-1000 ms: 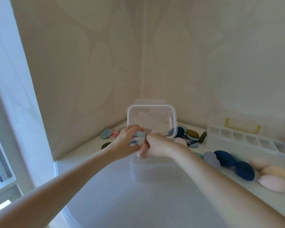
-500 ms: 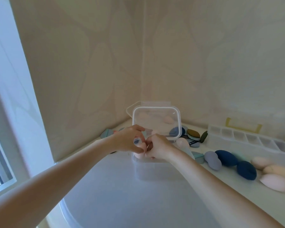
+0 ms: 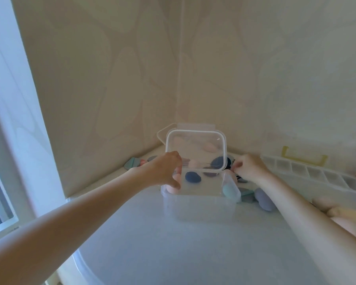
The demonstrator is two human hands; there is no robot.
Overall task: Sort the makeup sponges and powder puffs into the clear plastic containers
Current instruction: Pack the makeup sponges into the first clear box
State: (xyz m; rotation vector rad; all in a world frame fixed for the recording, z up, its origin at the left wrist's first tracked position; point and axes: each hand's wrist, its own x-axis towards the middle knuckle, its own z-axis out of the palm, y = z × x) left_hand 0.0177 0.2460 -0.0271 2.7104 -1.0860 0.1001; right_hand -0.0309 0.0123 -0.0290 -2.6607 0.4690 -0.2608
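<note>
A clear plastic box (image 3: pixel 197 206) stands in the corner of the white table, its hinged lid (image 3: pixel 195 149) upright. Inside lie a dark blue sponge (image 3: pixel 192 176), a teal sponge (image 3: pixel 229 190) by the right wall and a pink sponge (image 3: pixel 170 189) at the left wall. My left hand (image 3: pixel 164 170) grips the box's left rim, thumb just above the pink sponge. My right hand (image 3: pixel 250 167) is behind the box to the right, its fingertips bunched on a dark powder puff (image 3: pixel 238 177) in the pile there.
A long clear compartment tray (image 3: pixel 317 177) with a yellow handle (image 3: pixel 304 156) lies at the right. A lavender sponge (image 3: pixel 263 200) and peach and pink sponges (image 3: pixel 341 212) lie beside it. More puffs (image 3: pixel 132 162) sit at the back left by the wall. A window frame is at the left.
Both hands were together over the box's front rim. Now my right hand has moved away to the puff pile behind the box, while my left hand stays at the left rim.
</note>
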